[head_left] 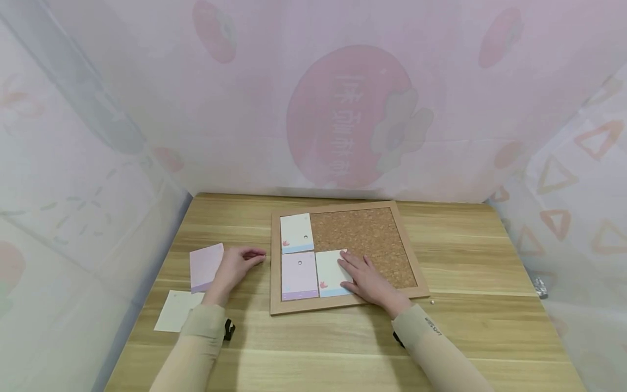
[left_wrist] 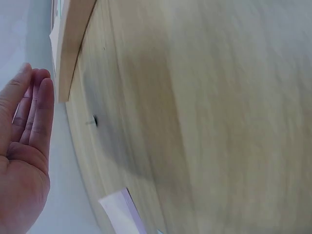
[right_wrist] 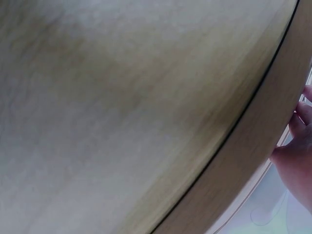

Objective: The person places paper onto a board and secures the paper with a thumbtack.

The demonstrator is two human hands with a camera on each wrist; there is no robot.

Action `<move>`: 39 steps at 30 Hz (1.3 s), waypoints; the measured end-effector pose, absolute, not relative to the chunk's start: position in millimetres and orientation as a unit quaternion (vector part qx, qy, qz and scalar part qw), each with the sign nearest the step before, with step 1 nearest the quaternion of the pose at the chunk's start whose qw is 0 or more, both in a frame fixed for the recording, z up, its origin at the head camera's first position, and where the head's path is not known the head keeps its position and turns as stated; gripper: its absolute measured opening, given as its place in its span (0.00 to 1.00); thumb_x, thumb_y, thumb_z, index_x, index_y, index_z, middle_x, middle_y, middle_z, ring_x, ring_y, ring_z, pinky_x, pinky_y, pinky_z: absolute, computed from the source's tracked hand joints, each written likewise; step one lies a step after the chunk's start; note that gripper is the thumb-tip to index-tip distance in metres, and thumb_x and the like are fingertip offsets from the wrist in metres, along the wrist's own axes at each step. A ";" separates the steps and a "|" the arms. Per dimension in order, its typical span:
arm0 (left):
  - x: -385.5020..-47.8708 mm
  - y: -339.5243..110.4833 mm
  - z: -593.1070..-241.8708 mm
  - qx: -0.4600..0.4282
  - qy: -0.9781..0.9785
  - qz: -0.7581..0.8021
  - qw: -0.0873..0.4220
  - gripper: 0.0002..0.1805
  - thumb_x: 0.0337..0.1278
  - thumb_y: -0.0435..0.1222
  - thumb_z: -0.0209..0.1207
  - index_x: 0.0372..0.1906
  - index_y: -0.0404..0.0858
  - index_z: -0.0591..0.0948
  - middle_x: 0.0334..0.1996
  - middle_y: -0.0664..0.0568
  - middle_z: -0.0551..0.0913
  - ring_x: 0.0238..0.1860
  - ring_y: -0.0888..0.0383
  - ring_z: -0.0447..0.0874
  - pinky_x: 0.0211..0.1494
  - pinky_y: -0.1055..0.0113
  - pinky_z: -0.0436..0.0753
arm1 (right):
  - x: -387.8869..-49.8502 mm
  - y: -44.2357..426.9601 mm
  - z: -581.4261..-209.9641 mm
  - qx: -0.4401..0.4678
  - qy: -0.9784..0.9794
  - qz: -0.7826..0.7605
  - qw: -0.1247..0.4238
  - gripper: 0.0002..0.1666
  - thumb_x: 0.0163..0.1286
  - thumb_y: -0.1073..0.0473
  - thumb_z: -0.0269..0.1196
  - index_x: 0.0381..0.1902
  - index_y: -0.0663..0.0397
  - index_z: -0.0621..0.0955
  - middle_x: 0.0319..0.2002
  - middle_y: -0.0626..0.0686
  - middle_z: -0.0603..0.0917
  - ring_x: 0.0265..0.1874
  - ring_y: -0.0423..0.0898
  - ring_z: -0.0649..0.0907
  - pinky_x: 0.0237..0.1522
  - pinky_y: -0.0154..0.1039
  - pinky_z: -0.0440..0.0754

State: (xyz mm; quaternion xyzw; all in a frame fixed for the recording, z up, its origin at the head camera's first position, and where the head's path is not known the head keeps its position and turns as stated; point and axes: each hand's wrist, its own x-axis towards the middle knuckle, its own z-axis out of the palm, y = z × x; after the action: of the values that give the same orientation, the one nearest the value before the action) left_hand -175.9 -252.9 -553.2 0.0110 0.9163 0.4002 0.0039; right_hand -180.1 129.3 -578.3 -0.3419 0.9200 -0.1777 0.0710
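Note:
A framed cork board [head_left: 363, 231] lies on the table. My right hand [head_left: 369, 280] rests on it with fingers spread over a cream note with a blue bottom strip [head_left: 330, 267]. To the left of that note lies a purple note [head_left: 300, 280], and above this another cream note [head_left: 294, 228]; each bears a small round tack. My left hand [head_left: 237, 269] hovers left of the frame, its fairly straight fingers close to the thumb; nothing shows between them. A small pin-like tack [left_wrist: 92, 121] is on the table near it in the left wrist view.
A loose purple note [head_left: 206, 265] and a cream note [head_left: 171, 313] lie on the wooden table's left side, partly under my left arm. A small shiny tack [head_left: 432, 302] lies off the board's lower right corner. Printed cloth walls surround the table's back and sides.

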 end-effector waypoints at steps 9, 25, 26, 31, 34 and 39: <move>-180.3 -231.9 -550.7 0.041 0.913 0.404 0.019 0.07 0.58 0.41 0.69 0.39 0.45 0.90 0.36 0.53 0.91 0.37 0.61 0.87 0.41 0.70 0.83 | -180.2 128.3 -576.7 -0.344 0.919 -0.179 0.067 0.38 0.74 0.47 0.59 0.75 0.58 0.65 0.78 0.60 0.60 0.78 0.58 0.60 0.74 0.69 0.56; -183.6 -203.7 -544.7 0.046 0.902 0.424 0.072 0.09 0.62 0.42 0.65 0.38 0.42 0.89 0.33 0.51 0.91 0.35 0.60 0.87 0.40 0.72 0.83 | -180.3 128.8 -577.7 -0.343 0.920 -0.174 0.070 0.38 0.75 0.45 0.58 0.75 0.57 0.65 0.78 0.59 0.60 0.78 0.57 0.60 0.74 0.68 0.56; -183.9 -202.7 -545.1 0.047 0.899 0.429 0.073 0.08 0.62 0.41 0.65 0.39 0.41 0.89 0.34 0.50 0.91 0.36 0.60 0.88 0.41 0.71 0.84 | -180.4 128.7 -577.6 -0.343 0.920 -0.174 0.072 0.38 0.75 0.45 0.58 0.75 0.57 0.64 0.78 0.59 0.60 0.78 0.57 0.59 0.75 0.68 0.56; -184.6 -197.8 -545.6 0.052 0.892 0.443 0.071 0.09 0.64 0.38 0.63 0.41 0.38 0.88 0.36 0.49 0.91 0.37 0.59 0.88 0.42 0.68 0.87 | -179.8 128.7 -577.2 -0.347 0.919 -0.173 0.065 0.38 0.75 0.46 0.59 0.75 0.58 0.65 0.78 0.59 0.60 0.78 0.57 0.60 0.74 0.69 0.57; -184.8 -194.8 -545.1 0.054 0.891 0.445 0.070 0.08 0.64 0.38 0.63 0.40 0.39 0.88 0.35 0.48 0.90 0.36 0.56 0.88 0.40 0.67 0.87 | -179.3 128.9 -576.9 -0.346 0.920 -0.171 0.066 0.38 0.75 0.45 0.58 0.75 0.57 0.65 0.78 0.59 0.60 0.78 0.57 0.60 0.75 0.68 0.56; -185.1 -190.9 -544.8 0.058 0.886 0.453 0.076 0.06 0.64 0.37 0.63 0.39 0.39 0.88 0.34 0.48 0.90 0.36 0.54 0.88 0.40 0.64 0.87 | -178.8 129.5 -577.0 -0.345 0.920 -0.174 0.069 0.38 0.75 0.45 0.58 0.75 0.57 0.64 0.78 0.58 0.60 0.78 0.57 0.60 0.75 0.68 0.56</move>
State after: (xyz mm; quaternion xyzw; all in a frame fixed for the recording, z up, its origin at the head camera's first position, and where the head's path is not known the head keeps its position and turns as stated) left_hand -185.1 -190.9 -544.8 0.0582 0.8863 0.4531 0.0760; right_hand -178.8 129.5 -577.0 -0.3453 0.9196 -0.1741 0.0689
